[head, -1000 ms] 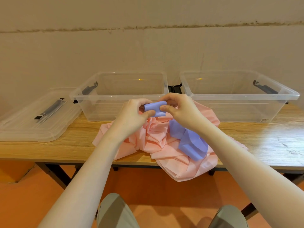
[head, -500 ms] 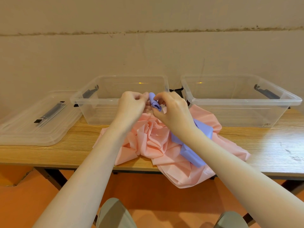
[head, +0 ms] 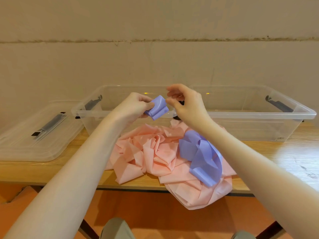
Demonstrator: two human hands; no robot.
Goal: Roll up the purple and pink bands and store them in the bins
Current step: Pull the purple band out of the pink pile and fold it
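Clear bins (head: 245,116) bare; left grip (head: 136,107) pinching purple band (head: 158,109), right grip (head: 186,104) loosely curled, holding nothing.

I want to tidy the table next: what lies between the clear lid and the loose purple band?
In the head view, the crumpled pink band lies heaped on the wooden table between the clear lid and the loose purple band.

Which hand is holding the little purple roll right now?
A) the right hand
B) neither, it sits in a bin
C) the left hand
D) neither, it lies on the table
C: the left hand pinches the purple roll in the air in front of the left bin, while the right hand hovers just beside it with fingers curled, not clearly touching.
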